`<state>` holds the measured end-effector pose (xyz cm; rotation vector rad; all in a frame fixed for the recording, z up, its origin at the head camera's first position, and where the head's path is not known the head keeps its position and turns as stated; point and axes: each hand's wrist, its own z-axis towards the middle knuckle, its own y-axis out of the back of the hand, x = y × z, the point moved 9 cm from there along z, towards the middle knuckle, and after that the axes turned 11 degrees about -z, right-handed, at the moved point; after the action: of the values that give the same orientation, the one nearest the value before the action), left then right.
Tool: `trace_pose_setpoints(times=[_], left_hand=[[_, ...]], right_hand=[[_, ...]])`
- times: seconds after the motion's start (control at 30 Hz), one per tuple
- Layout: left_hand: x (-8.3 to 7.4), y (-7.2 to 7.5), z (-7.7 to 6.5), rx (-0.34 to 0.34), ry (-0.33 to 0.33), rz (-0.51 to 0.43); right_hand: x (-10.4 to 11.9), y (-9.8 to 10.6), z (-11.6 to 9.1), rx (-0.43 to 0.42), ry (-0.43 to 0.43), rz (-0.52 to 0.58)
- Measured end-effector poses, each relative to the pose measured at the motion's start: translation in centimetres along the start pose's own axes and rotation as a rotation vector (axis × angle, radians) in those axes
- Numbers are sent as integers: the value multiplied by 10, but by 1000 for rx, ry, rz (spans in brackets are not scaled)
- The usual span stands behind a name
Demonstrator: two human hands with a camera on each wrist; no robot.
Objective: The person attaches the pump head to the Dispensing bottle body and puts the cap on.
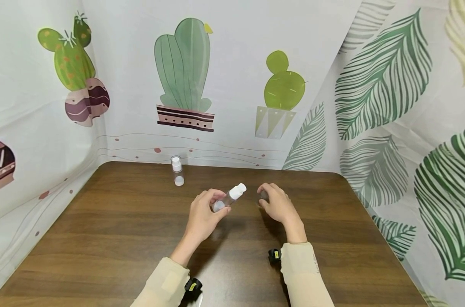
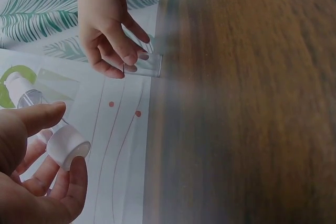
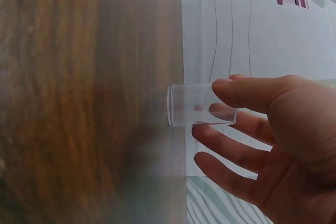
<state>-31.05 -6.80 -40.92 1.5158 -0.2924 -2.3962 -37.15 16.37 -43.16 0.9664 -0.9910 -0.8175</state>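
Observation:
My left hand [image 1: 202, 215] grips a small clear pump bottle [image 1: 238, 191] with a white pump top and a white base, between thumb and fingers. The bottle leans to the right, its pump end pointing up toward the right hand; in the left wrist view its white base [image 2: 68, 145] shows by the fingertips. My right hand [image 1: 280, 204] pinches a clear cylindrical cap [image 3: 191, 105] by its upper end, thumb on one side and fingers on the other. The cap's lower rim is close to the tabletop. From the head, the fingers hide most of it.
A second clear pump bottle [image 1: 178, 181], with its clear cap over the white pump, stands upright near the back edge of the brown wooden table [image 1: 113, 238]. Behind the table hangs a white cloth [image 1: 232, 85] printed with cacti and leaves.

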Motion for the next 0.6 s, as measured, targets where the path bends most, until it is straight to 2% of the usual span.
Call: trace_pose_setpoints(times=[0.4,0.6], left_hand=[[1,-1,0,1,4,-1],[2,-1,0,2,8,-4]], right_hand=[[-2,5,-2,19,-11,2],[8,25,-2,-25,10,51]])
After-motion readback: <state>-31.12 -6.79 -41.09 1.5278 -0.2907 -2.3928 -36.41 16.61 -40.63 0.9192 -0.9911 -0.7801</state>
